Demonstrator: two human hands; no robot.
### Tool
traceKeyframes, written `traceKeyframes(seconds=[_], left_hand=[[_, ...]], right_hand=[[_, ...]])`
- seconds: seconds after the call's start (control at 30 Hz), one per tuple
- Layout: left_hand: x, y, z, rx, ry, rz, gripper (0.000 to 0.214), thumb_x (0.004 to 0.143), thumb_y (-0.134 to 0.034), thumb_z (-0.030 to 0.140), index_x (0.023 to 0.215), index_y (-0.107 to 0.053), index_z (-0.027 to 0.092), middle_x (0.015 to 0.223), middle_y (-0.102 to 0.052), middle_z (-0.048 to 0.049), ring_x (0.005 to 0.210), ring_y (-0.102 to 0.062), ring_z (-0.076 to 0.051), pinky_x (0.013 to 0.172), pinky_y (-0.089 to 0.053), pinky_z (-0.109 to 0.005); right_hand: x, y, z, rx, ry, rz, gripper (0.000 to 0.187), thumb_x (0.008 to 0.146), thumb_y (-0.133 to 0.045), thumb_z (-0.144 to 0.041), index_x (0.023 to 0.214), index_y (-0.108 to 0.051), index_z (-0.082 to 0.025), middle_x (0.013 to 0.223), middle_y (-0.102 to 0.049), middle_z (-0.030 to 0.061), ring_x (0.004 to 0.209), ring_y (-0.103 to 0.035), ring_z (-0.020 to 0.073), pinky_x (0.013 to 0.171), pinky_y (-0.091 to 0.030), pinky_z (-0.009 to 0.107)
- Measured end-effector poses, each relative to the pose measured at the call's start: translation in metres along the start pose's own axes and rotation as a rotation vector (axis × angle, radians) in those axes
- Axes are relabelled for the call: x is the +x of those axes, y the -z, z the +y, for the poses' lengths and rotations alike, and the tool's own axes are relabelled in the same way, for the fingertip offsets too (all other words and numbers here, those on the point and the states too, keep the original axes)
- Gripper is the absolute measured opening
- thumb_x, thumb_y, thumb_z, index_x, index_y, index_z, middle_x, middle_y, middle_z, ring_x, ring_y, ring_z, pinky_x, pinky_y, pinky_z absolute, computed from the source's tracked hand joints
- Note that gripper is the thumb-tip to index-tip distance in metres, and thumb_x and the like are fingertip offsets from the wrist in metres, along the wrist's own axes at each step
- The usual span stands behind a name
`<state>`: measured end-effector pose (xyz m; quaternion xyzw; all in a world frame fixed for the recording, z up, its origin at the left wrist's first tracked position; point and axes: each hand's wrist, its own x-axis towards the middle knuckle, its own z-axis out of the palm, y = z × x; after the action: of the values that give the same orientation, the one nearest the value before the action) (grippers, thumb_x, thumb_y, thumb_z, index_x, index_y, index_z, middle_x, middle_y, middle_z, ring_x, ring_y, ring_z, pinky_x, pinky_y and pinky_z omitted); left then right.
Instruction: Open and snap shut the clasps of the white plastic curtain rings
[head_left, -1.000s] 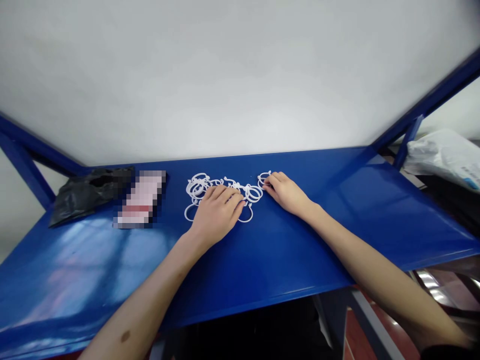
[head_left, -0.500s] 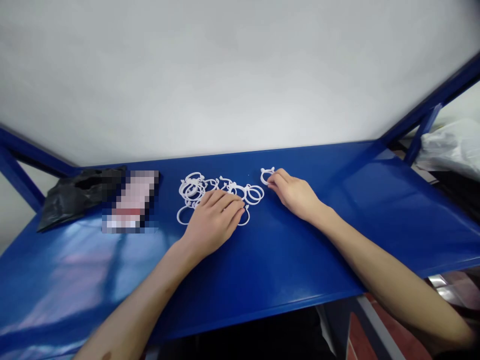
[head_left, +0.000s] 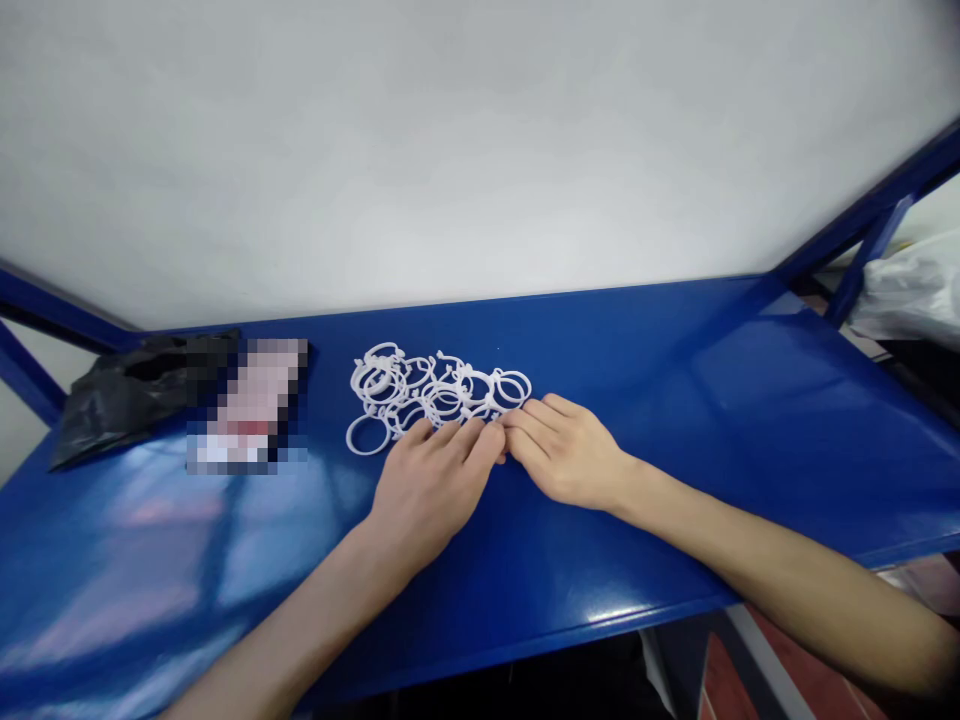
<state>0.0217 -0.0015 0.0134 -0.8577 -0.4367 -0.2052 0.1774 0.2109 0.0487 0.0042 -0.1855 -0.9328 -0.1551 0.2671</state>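
Observation:
A pile of several white plastic rings (head_left: 435, 390) lies on the blue metal shelf (head_left: 675, 420). My left hand (head_left: 431, 485) rests palm down at the near edge of the pile, its fingers stretched out and its tips touching the nearest rings. My right hand (head_left: 566, 455) lies just right of it with its fingers pressed together and pointing left. Their tips meet my left fingertips at the pile's near right corner. What the right fingers pinch, if anything, is hidden.
A black plastic bag (head_left: 127, 390) and a blurred-out flat packet (head_left: 251, 405) lie on the shelf left of the rings. Blue frame struts (head_left: 862, 215) rise at both ends. A white bag (head_left: 911, 285) sits beyond the right strut. A white wall stands behind.
My right hand, which pinched a single ring apart to the right of the pile, has come down and left to meet my left hand. My left hand has drawn back off the pile.

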Motion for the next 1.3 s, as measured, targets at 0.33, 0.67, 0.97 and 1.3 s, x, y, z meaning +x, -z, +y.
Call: traceKeyframes(seconds=[0.33,0.67,0.97,1.3], left_hand=[[-0.001,-0.014,-0.007,0.04,0.043,0.052,0.022,0.102,-0.043,0.015,0.093,-0.063,0.017,0.072,-0.069,0.0004,0.062,-0.062,-0.016,0.062,-0.039,-0.034],[-0.002,-0.02,-0.051,-0.154,0.067,0.176,0.02,0.094,-0.059,0.018,0.111,-0.068,0.021,0.103,-0.078,-0.0024,0.081,-0.069,-0.018,0.075,-0.049,-0.035],[-0.01,-0.036,-0.092,-0.21,0.469,-0.018,0.042,0.1,-0.047,0.042,0.135,-0.06,0.02,0.144,-0.058,-0.0114,0.132,-0.053,-0.029,0.111,-0.043,-0.053],[-0.011,-0.041,-0.058,-0.206,0.312,-0.345,0.078,0.095,-0.046,0.064,0.157,-0.032,0.02,0.162,-0.034,-0.0105,0.154,-0.016,-0.039,0.123,-0.01,-0.067]], right_hand=[[-0.003,-0.005,0.001,-0.045,-0.051,0.003,0.026,0.102,-0.045,-0.011,0.092,-0.068,-0.014,0.097,-0.076,0.0071,0.072,-0.061,0.0149,0.064,-0.038,0.033],[-0.003,-0.018,0.022,0.113,-0.042,0.044,0.031,0.101,-0.051,-0.019,0.13,-0.061,-0.014,0.142,-0.061,0.0117,0.096,-0.069,0.0177,0.077,-0.058,0.032],[-0.008,-0.024,0.021,0.327,-0.301,-0.164,0.054,0.097,-0.059,-0.049,0.14,-0.055,-0.017,0.151,-0.051,0.017,0.14,-0.047,0.0326,0.11,-0.046,0.056],[-0.003,-0.031,0.012,0.283,-0.421,-0.317,0.079,0.089,-0.052,-0.072,0.144,-0.049,-0.015,0.157,-0.042,0.0179,0.147,-0.037,0.0387,0.119,-0.033,0.06]])
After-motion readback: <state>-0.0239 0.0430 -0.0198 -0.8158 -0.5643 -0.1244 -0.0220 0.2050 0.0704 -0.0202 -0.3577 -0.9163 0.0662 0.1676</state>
